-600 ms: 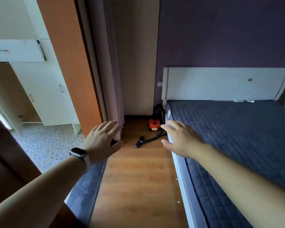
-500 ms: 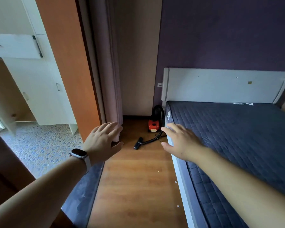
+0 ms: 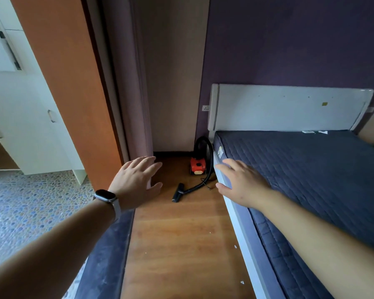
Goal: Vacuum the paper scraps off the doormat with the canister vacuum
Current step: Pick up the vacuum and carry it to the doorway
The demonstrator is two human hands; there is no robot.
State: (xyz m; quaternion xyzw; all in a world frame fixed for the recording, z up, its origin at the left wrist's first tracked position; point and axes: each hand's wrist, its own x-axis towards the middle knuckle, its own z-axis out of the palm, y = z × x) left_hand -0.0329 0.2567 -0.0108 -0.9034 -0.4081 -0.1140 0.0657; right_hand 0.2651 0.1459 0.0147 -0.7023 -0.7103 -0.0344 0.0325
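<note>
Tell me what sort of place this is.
Most likely a bedroom in a home: a dark quilted mattress with a white headboard stands against a purple wall, and a small red canister vacuum sits on the wood floor beside it.

I see the bed (image 3: pixel 311 180) in dim, flat light; daylight comes from left of it, washing out the white cupboards (image 3: pixel 30 137) there. Wide-angle bowing bends lines toward the frame edges.

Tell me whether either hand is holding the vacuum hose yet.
No: left hand and right hand hover open and empty, while the hose lies on the floor beside the red canister.
</note>
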